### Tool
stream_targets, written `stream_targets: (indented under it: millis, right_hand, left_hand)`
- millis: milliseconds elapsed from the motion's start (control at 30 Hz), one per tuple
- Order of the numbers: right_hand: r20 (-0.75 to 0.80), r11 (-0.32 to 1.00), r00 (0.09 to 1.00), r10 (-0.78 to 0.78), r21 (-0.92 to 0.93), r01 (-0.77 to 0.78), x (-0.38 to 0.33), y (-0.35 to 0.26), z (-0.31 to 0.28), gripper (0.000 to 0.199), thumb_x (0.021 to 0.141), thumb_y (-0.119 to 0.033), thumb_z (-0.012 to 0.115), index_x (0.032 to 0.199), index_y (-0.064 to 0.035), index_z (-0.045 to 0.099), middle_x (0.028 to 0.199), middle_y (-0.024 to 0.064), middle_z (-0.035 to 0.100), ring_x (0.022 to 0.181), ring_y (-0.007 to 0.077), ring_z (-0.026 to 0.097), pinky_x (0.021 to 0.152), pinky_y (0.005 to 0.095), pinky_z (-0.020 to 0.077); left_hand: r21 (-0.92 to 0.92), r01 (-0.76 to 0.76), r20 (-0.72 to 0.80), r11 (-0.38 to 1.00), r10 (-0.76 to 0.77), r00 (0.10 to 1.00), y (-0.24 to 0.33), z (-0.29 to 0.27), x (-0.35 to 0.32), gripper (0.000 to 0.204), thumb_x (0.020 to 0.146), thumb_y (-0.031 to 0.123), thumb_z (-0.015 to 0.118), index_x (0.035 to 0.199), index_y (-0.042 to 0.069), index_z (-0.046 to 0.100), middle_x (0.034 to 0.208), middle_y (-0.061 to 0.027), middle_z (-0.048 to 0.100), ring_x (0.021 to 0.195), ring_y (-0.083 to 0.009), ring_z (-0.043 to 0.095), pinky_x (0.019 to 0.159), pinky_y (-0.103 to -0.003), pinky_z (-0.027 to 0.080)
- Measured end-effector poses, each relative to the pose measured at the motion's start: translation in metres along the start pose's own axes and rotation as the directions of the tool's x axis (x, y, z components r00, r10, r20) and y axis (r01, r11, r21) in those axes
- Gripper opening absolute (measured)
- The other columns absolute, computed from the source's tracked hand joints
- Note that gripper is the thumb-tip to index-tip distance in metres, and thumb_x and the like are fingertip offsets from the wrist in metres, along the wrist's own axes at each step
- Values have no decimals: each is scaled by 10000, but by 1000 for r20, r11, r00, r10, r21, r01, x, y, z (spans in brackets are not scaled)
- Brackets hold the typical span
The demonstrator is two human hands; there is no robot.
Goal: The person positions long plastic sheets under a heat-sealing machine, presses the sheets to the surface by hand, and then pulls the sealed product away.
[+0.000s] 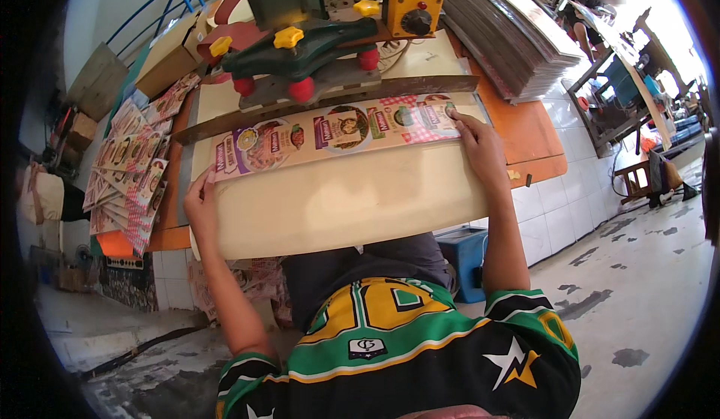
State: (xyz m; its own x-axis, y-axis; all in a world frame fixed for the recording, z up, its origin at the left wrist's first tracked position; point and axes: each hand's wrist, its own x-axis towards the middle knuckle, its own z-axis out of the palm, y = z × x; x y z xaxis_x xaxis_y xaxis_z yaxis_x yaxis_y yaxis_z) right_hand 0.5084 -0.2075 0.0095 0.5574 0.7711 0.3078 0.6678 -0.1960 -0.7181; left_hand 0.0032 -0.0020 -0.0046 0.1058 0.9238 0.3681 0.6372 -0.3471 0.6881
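Bright daylight from upper right, blown-out glare at top-right rim, soft shadows under the cream counter [337,209], heavy fisheye bending, black vignette corners, centre sharp, edges soft.

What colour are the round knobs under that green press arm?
The knobs are red, clearest in the head view.

a small packaging workshop: a green press machine [300,55] on the bench, stacked printed sheets [502,25], tiled floor [637,269].
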Motion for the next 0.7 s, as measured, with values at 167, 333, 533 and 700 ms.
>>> stream_targets:
  millis: [167,333,533,700]
  right_hand:
    - [-54,998,998,-25,-53,22,-5,3,3,301,1031,-245,602,1271,-131,744,1110,185,747,1025,351,653,952,430,492]
    - [-33,997,999,2,-80,-5,-6,-3,2,310,1040,-264,589,1280,-138,741,1137,171,744,1051,346,648,957,433,483]
    - [-51,994,998,-47,-103,42,-6,-1,2,304,1037,-259,589,1267,-136,744,1120,161,749,1031,343,654,949,432,484]
    - [-70,989,996,-60,-140,50,-6,1,3,298,1029,-258,601,1261,-145,748,1095,153,754,1004,335,659,930,428,491]
  left_hand:
    - [-51,27,-8,998,-28,1000,-1,4,0,300,1045,232,627,1255,53,744,1105,-165,727,987,-218,677,881,-322,513]
    - [-32,24,-13,999,-24,1000,-2,2,0,303,1042,234,626,1250,48,743,1118,-172,730,1002,-235,687,900,-333,513]
    - [-30,27,-8,999,-28,1000,-3,3,1,305,1047,242,615,1256,60,744,1124,-180,726,1028,-265,691,926,-343,508]
    - [22,36,-12,999,-36,999,5,3,-1,301,1049,237,611,1262,72,744,1136,-179,722,1055,-270,686,943,-343,502]
